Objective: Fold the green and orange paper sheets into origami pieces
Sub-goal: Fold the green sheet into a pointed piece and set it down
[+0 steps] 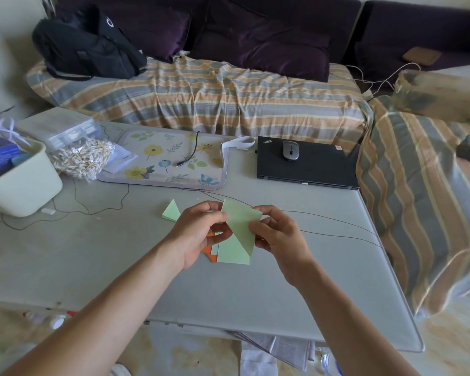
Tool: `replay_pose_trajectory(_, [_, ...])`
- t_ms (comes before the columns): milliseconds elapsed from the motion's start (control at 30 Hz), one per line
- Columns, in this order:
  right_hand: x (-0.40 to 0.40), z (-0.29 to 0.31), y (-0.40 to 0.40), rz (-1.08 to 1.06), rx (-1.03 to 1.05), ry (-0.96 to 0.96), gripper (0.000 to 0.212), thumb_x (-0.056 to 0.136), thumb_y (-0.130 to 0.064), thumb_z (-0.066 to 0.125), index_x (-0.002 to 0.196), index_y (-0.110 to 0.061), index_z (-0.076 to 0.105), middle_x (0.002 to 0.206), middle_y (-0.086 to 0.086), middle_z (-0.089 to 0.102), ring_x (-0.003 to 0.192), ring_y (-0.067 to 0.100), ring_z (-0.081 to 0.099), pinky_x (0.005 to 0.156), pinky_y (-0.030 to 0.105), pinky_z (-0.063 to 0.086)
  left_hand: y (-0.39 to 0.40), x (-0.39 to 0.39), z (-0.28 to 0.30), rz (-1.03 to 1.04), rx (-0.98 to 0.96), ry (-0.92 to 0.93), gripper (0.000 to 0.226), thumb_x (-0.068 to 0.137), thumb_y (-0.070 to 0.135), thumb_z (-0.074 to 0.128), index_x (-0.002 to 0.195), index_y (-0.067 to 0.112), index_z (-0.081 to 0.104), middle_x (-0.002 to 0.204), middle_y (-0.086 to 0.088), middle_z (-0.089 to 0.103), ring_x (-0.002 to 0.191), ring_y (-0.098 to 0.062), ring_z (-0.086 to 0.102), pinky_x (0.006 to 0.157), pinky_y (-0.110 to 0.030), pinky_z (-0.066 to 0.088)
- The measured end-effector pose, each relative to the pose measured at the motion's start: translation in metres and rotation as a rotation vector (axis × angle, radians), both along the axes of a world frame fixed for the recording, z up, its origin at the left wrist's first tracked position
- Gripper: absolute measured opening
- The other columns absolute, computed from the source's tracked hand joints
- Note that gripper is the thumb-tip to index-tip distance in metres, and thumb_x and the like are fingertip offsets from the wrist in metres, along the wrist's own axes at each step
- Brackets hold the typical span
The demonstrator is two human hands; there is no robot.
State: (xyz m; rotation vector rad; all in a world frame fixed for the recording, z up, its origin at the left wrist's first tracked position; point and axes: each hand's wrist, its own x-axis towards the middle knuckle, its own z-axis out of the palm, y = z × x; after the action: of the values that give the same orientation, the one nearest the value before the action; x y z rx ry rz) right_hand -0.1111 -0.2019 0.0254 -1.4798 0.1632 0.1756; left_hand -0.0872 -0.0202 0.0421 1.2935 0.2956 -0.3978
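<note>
Smooth grey table point(255, 289); both hands' fingers point(217, 217) pinch creased green sheet point(238, 240) (diagonal fold).

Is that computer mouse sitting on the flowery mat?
No, the grey mouse rests on top of the closed black laptop, which lies to the right of the floral mat.

Closed laptop point(307, 165) — mouse point(291, 150) on top, floral mat point(168, 161), backpack point(87, 44)
</note>
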Motion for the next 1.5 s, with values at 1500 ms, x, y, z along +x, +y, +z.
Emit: replay_pose_trajectory(1500, [-0.003, -0.002, 0.011, 0.045, -0.191, 0.019, 0.028, 0.097, -0.029, 0.069, 0.094, -0.002, 0.07, 0.075, 0.0, 0.068, 0.068, 0.011, 0.057, 0.067, 0.023, 0.046, -0.005, -0.009, -0.008, -0.087, 0.245, -0.155, 0.011, 0.092, 0.014, 0.073, 0.092, 0.004, 0.077, 0.075, -0.004, 0.074, 0.067, -0.016, 0.07, 0.063, -0.027, 0.06])
